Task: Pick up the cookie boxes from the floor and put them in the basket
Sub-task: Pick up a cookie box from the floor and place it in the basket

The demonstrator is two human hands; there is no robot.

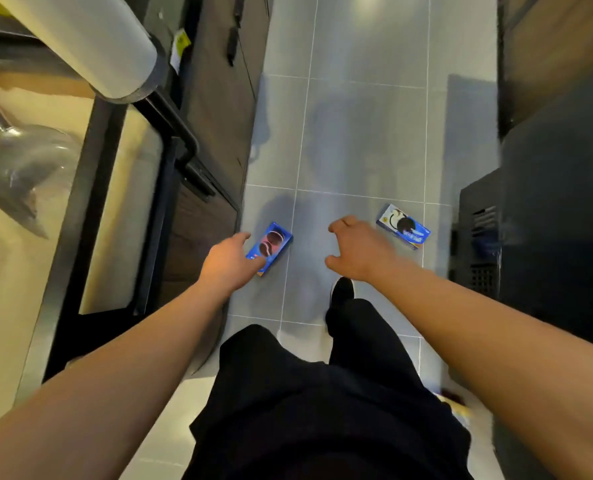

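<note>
Below, my left hand (231,261) reaches with loose, empty fingers over a blue cookie box (271,245) showing pink-filled cookies, flat on the grey tiled floor (364,140). My right hand (355,249) hangs half-curled, empty, near a second blue box (403,226) picturing a dark cookie; its lettering blurs.

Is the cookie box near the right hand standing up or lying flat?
Lying flat: the cookie box shows its printed front face upward on the floor.
</note>
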